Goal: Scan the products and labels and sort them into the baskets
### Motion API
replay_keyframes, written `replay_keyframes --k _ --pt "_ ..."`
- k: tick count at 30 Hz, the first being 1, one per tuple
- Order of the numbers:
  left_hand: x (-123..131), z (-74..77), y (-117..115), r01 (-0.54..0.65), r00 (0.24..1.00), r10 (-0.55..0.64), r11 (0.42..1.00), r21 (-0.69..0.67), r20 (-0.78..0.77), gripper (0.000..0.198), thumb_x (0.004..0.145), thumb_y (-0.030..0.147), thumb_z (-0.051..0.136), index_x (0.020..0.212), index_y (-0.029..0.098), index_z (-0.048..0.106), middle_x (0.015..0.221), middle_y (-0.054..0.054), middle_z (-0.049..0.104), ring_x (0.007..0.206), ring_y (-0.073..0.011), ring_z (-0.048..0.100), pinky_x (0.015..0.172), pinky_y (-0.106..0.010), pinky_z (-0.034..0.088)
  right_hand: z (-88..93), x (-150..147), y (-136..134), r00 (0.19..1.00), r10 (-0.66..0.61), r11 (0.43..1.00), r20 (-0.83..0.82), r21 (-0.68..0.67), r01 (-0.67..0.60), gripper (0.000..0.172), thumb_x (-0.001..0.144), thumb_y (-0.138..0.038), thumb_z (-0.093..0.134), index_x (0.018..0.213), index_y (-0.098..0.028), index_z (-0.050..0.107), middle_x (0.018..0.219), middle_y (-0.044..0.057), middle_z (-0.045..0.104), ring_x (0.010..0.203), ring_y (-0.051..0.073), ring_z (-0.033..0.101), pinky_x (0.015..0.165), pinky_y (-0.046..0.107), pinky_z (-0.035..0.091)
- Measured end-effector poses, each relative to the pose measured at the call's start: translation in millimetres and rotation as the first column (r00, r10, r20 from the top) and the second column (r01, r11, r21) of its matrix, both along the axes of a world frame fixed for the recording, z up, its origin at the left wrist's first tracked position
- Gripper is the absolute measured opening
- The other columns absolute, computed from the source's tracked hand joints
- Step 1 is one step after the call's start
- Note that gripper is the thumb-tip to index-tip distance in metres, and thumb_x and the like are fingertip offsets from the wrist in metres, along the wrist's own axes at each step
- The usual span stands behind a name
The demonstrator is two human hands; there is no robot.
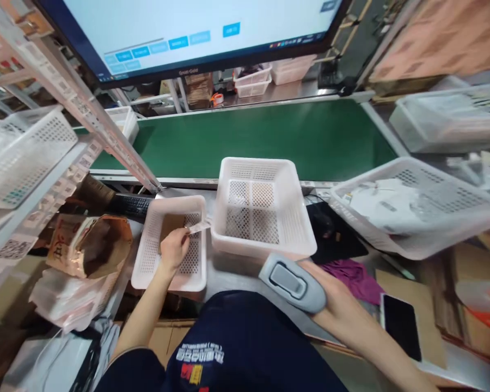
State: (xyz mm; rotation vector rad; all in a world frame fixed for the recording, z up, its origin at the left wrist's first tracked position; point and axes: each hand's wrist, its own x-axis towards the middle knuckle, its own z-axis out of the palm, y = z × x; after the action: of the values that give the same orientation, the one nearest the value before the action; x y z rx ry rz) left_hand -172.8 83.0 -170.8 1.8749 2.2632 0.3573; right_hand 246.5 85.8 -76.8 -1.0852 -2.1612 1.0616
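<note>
Over the smaller white basket (139,267) at the left, my left hand (174,249) pinches a small clear packet (199,226), which points toward the larger basket. A flat brown cardboard piece (171,224) lies in that smaller basket, partly behind the hand. My right hand (320,283) is wrapped round a grey handheld scanner (294,283), just in front of the larger white basket (265,247). That larger basket's mesh bottom shows, with nothing visible lying on it. The right fingers are mostly hidden behind the scanner.
A green conveyor belt (245,133) runs behind the baskets, below a monitor (212,32). At the right are a basket of white bags (465,218), a purple cloth (353,279) and a phone (400,326). An open cardboard box (67,247) and a metal shelf post (81,103) stand left.
</note>
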Motion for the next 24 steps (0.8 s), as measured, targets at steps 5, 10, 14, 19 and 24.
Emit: replay_keyframes --k 5,10,14,19,24 --pt "7 0.3 4 0.381 0.911 -0.404 0.740 0.554 -0.087 0.035 0.105 0.039 0.050 0.098 0.031 0.084 0.108 -0.008 0.086 0.117 -0.0305 0.079 0.121 -0.060 0.048 38.4 -26 39 0.996 0.026 0.999 0.090 0.018 -0.028 0.013 0.078 -0.023 0.057 0.090 -0.021 0.063 0.088 0.007 0.068 0.077 0.024 0.066 0.068 0.033 0.050" --pt "59 -9.8 36 0.564 0.797 -0.524 0.472 0.677 -0.298 0.028 0.105 0.026 0.057 0.108 0.034 0.084 0.113 -0.004 0.086 0.113 -0.0255 0.080 0.115 -0.051 0.052 43.0 -16 67 0.990 -0.045 0.998 0.134 -0.032 0.050 0.029 0.081 -0.035 0.067 0.105 -0.020 0.070 0.105 0.009 0.077 0.095 0.030 0.072 0.081 0.037 0.052" --pt "109 -9.6 52 0.602 0.767 -0.564 0.469 0.646 -0.305 0.032 0.101 0.016 0.060 0.125 0.026 0.079 0.128 -0.006 0.082 0.124 -0.0250 0.075 0.129 -0.052 0.038 34.3 9 67 0.975 -0.142 0.986 0.169 -0.066 0.155 0.035 0.079 -0.037 0.068 0.111 -0.022 0.074 0.112 0.009 0.080 0.101 0.034 0.074 0.086 0.041 0.055" --pt "64 -28.3 60 0.208 0.964 -0.257 0.882 0.423 0.062 0.034 0.105 0.026 0.057 0.133 0.020 0.074 0.136 -0.014 0.077 0.134 -0.0310 0.068 0.128 -0.055 0.039 8.7 64 49 0.946 -0.198 0.971 0.257 -0.077 0.224 0.023 0.072 -0.040 0.068 0.090 -0.027 0.071 0.096 0.009 0.080 0.090 0.038 0.074 0.077 0.047 0.060" --pt "-33 -64.1 49 -0.400 0.910 0.398 0.916 -0.004 0.118 0.055 0.100 0.030 0.064 0.142 -0.004 0.057 0.146 -0.039 0.060 0.141 -0.0451 0.059 0.116 -0.058 0.048 -15.1 90 46 0.943 -0.274 0.943 0.188 -0.139 0.302 0.028 0.063 -0.049 0.076 0.086 -0.035 0.071 0.101 0.009 0.082 0.096 0.045 0.077 0.082 0.059 0.065"
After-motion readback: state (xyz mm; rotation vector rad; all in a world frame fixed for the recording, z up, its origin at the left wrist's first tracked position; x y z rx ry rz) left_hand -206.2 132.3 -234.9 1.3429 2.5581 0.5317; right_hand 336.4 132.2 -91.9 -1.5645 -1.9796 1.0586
